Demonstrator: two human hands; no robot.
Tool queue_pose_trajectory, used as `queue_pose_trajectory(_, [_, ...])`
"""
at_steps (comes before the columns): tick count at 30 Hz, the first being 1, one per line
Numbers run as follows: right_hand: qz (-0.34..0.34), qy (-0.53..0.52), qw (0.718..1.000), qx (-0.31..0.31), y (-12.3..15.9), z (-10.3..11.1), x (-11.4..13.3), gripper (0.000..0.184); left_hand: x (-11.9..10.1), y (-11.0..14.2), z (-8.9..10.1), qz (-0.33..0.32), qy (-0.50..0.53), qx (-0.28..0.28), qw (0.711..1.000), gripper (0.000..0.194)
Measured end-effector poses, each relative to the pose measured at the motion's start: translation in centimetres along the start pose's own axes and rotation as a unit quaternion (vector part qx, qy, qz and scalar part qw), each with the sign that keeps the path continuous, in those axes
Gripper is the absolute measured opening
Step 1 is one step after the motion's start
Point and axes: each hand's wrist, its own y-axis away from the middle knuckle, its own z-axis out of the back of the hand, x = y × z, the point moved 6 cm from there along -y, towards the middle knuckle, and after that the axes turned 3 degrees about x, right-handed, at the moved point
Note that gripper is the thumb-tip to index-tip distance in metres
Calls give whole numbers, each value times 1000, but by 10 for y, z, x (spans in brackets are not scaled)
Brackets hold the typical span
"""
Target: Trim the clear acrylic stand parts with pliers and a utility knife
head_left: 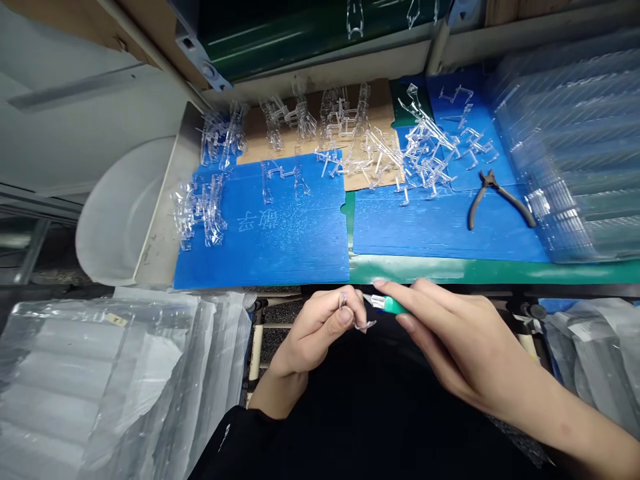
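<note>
Blue sheet point(300, 247), knife point(391, 305) between right fingers point(411, 298)

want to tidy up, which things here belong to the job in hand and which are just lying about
Seemingly in the job:
- green-handled tool, right hand
- clear plastic piece, left hand
- pile of similar parts

Probably just lying about:
- pliers
- white tub

Left hand point(316, 333) with curled fingers point(357, 308), right hand point(457, 333) opposite, its fingers extended, forearms point(550, 407) angled inward.
</note>
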Motion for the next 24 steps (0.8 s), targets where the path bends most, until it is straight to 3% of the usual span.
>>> queue_pose_trajectory(8, [67,-4,998,6,-1,-7,9,38,-3,-2,-6,-13,9,26,1000,31])
queue_pose_trajectory(24, [17,-136,990,43,8,-12,5,55,-5,-2,-8,-10,-10,36,999,31])
